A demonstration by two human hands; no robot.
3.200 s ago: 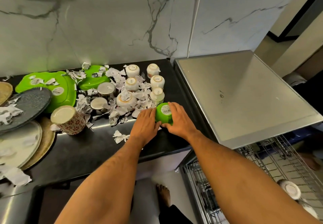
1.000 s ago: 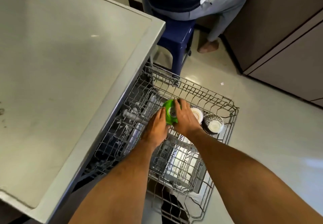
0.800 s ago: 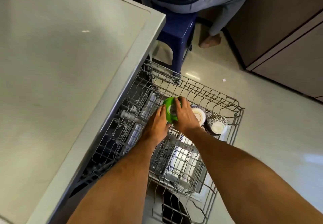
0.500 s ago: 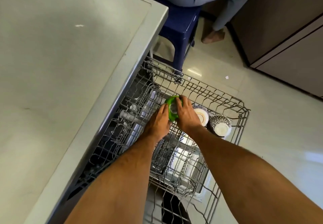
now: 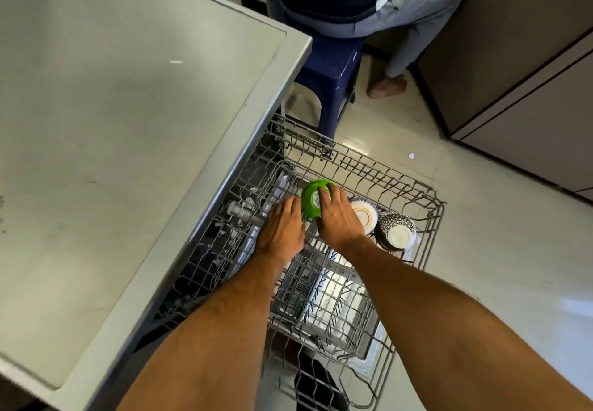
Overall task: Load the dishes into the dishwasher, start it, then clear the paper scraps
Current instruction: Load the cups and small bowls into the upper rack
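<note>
Two bare hands set a small green plastic bowl (image 5: 313, 198) into the pulled-out grey wire dishwasher rack (image 5: 426, 191), toward its far edge and just left of two bowls already seated there: a white bowl with an orange ring (image 5: 364, 215) and, at the rack's far right corner, a dark patterned bowl with a white base (image 5: 396, 232). The right hand (image 5: 337, 218) has its fingers (image 5: 324, 194) curled over the labelled base of the green bowl, while the left hand (image 5: 282, 226) meets the bowl's near side with fingers that appear fairly straight; whether its thumb hooks the rim cannot be told. The bowl is tipped on edge, its base facing up and toward the person and its open mouth facing away and down into the rack, so its axis runs at a slant from the near side to the far edge; being round, it has no long axis to speak of. The risk, by the look of it, lies in the release: a light bowl not wedged between tines could roll flat, knock the white bowl beside it, or settle mouth-up and collect water. A seated person on a blue plastic stool (image 5: 324, 70) sits just beyond the rack, and the grey dishwasher top (image 5: 128, 122) fills the left.
</note>
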